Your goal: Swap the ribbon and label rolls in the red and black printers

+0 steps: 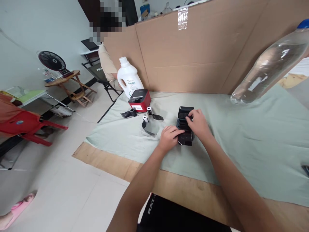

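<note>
Black open-lidded device [181, 124] sits on the worktop [108, 158]. Left hand [169, 137], loosely extended, touches a dark strip [185, 139]; right hand [198, 121], half-curled, meets the lid [184, 111]; grip unclear. Keeping strip flat, lid steady should help.

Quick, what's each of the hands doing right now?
Left hand: touching the glossy black flat strip; grip cannot be told.
Right hand: at the raised black rectangular plastic lid; grip cannot be told.
</note>
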Motion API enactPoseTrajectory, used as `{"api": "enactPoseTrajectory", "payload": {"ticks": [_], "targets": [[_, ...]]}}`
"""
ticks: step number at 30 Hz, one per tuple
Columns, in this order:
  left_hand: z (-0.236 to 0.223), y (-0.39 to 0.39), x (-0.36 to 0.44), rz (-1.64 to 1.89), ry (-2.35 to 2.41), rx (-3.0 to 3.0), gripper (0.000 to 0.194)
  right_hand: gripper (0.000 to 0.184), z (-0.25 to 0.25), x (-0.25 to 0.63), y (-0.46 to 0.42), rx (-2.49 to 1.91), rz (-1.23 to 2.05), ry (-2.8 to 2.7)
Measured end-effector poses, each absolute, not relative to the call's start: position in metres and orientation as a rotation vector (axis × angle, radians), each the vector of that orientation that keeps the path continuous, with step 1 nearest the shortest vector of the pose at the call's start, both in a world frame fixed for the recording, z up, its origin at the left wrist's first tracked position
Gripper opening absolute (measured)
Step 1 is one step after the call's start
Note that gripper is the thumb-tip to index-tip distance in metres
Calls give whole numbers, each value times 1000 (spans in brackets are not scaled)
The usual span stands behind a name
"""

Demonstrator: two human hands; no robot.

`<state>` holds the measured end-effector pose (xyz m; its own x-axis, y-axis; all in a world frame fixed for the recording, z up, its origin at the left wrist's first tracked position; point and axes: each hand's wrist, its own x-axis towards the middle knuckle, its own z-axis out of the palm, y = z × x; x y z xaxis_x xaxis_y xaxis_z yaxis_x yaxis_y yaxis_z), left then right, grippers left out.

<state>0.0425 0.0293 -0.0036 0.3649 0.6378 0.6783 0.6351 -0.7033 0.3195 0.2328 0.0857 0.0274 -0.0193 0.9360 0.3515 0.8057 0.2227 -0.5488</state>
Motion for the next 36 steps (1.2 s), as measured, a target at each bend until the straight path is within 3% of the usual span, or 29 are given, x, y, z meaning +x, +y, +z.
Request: {"api": "enactPoseTrajectory", "payload": {"ticks": [4, 10, 19, 23, 27, 36], "targets": [[-1, 29, 41, 1250, 1125, 2694, 32, 44, 37, 237, 90, -1508, 312, -1717], [10, 28, 30, 1162, 893, 2782, 27, 16, 59, 254, 83, -1406, 607, -1906], [15, 26, 22, 831, 901, 2732, 29, 6, 75, 250, 63, -1621, 788, -2235], [15, 25, 22, 786, 924, 2617, 37, 31, 77, 243, 61, -1900, 736, -2079], [16, 25, 23, 755, 960, 2483, 36, 52, 73, 239, 66, -2089, 882, -1993], [12, 23, 25, 713, 1062, 2376, 34, 50, 75, 235, 65, -2079, 876, -1984]]}}
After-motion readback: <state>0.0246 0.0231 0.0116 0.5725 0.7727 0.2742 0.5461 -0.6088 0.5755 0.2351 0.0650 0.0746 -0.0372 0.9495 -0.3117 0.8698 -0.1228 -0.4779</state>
